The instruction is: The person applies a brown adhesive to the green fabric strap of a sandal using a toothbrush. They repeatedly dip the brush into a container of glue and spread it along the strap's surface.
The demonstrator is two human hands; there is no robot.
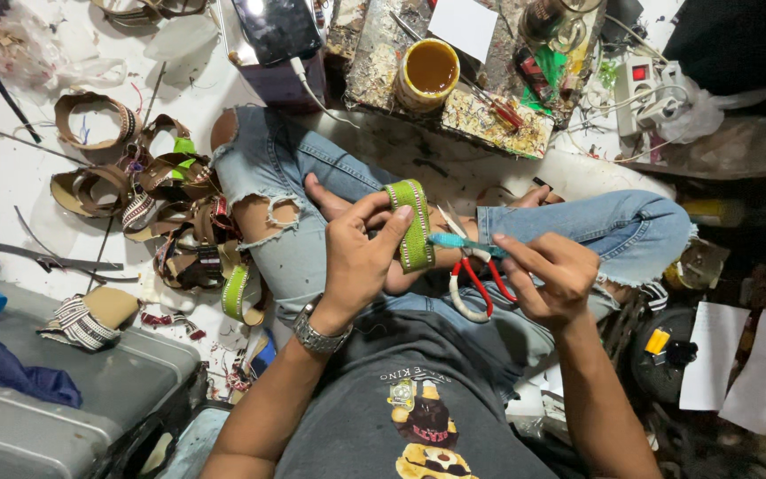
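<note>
My left hand (358, 251) pinches a green woven strap (414, 223) with white stitched edges, holding it upright over my crossed legs in torn jeans. My right hand (550, 273) holds a thin teal-handled tool (465, 244) whose tip touches the strap's right edge. Red-and-white-handled scissors (476, 277) lie on my lap just beneath both hands. A metal watch sits on my left wrist.
A heap of brown and patterned sandal straps (166, 208) lies on the white floor to the left. A yellow glue pot (428, 71) stands on a stained board ahead, beside a phone (277, 28). A grey case (64, 399) sits lower left; a power strip (644, 89) and papers (738, 364) are right.
</note>
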